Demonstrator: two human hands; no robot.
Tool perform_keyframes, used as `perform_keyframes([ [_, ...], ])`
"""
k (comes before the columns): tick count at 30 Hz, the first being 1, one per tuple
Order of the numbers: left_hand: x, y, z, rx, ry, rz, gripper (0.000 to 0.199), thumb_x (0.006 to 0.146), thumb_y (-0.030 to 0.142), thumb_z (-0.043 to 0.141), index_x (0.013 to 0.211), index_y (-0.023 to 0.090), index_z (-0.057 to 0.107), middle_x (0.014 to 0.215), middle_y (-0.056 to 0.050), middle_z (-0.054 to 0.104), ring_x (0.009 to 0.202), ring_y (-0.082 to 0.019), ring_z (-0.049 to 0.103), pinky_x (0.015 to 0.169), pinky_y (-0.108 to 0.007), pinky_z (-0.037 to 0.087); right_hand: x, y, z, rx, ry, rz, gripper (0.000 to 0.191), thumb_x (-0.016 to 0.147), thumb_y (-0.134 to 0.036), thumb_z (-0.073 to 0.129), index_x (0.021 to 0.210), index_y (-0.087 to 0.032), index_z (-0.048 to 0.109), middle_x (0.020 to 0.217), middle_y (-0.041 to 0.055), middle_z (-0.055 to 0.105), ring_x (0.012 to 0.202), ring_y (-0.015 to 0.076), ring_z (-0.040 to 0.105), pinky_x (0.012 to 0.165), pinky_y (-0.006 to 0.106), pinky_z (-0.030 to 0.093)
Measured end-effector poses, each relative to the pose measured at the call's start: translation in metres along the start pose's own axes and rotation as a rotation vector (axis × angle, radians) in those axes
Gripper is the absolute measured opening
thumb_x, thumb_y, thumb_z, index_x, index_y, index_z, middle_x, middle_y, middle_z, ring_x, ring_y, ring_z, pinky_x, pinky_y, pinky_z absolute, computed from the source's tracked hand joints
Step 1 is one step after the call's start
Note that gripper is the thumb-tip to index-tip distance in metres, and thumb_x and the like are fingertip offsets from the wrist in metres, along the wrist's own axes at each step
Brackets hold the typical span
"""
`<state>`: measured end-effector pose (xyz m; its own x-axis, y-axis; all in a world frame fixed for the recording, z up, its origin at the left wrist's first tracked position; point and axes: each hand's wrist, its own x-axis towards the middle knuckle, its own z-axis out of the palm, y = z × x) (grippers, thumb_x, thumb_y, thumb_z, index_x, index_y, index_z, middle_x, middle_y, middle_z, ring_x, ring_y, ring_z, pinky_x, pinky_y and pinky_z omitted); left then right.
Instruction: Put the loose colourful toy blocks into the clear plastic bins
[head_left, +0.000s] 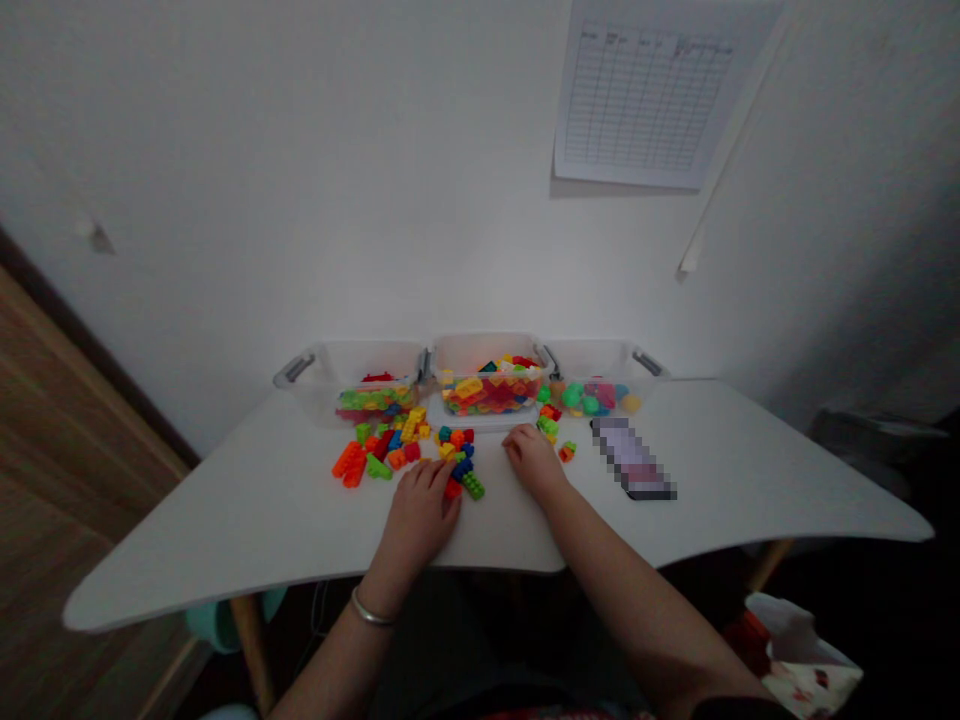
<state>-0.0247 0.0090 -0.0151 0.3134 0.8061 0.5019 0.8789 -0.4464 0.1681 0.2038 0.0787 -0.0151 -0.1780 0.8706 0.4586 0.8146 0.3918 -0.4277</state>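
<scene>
Plastic building bricks (401, 450) are lying in a loose red, orange, yellow, green and blue spread across the far middle of a white table (225, 530), directly in front of three clear plastic bins. Left hand (424, 505) is resting curled downward on the near side of the spread, touching or just above the bricks, with a red brick (453, 488) and a green brick (472, 486) just beside it. Right hand (534, 462) is resting curled on the tabletop just near a small green group (547, 426). Neither hand is spread, and whether either is pinching a brick cannot be told. Left bin (352, 385), middle bin (487, 370) and right bin (592, 375) are standing side by side along the far table edge, holding mixed pieces, with grey handles (296, 368) projecting outward. Pixelated flat slab (632, 458) is lying right of the bricks, well within the table edge. Curved near table edge (322, 582) is running just below both hands. Metal bangle (373, 608) is circling the left wrist. Ruled paper chart (643, 95) is hanging on the wall, its headings too small to read. Wooden table leg (251, 650) is standing near left, above a wooden floor (67, 400).
</scene>
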Motion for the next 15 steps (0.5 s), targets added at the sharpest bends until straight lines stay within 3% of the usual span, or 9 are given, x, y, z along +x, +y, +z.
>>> perform_keyframes([
  [4,0.000,0.001,0.000,-0.011,0.020,0.001,0.043,0.088,0.029,0.050,0.129,0.017,0.056,0.123,-0.014,0.063,0.118,-0.029,0.054,0.103,-0.052,0.045,-0.003,-0.007,-0.001,0.031,-0.051,-0.104,0.024,0.083,-0.003,0.051,0.081,-0.020,0.068,0.096,0.0058,0.064,0.095,0.0188,0.059,0.089,0.032,0.048],
  [7,0.000,0.001,-0.001,-0.006,0.011,0.001,0.043,0.088,0.029,0.051,0.129,0.016,0.056,0.124,-0.014,0.063,0.118,-0.029,0.054,0.103,-0.051,0.044,-0.005,-0.013,-0.004,0.032,-0.058,-0.131,0.028,0.082,-0.001,0.049,0.088,-0.021,0.067,0.101,0.0053,0.063,0.098,0.0182,0.059,0.090,0.031,0.048],
  [12,0.000,0.001,-0.003,0.006,-0.018,-0.013,0.043,0.088,0.029,0.052,0.129,0.016,0.056,0.124,-0.013,0.063,0.118,-0.029,0.054,0.104,-0.050,0.044,-0.005,-0.020,-0.008,-0.019,-0.023,0.011,0.035,0.081,-0.018,0.064,0.116,-0.017,0.062,0.117,0.0099,0.060,0.105,0.0219,0.059,0.093,0.034,0.048],
  [15,0.001,0.002,-0.004,0.010,-0.017,-0.016,0.042,0.089,0.029,0.051,0.129,0.016,0.056,0.125,-0.013,0.062,0.118,-0.029,0.054,0.104,-0.050,0.044,-0.003,-0.021,-0.006,-0.058,-0.061,0.043,0.034,0.083,-0.028,0.068,0.114,-0.016,0.066,0.112,0.0103,0.063,0.105,0.0232,0.059,0.096,0.035,0.047],
])
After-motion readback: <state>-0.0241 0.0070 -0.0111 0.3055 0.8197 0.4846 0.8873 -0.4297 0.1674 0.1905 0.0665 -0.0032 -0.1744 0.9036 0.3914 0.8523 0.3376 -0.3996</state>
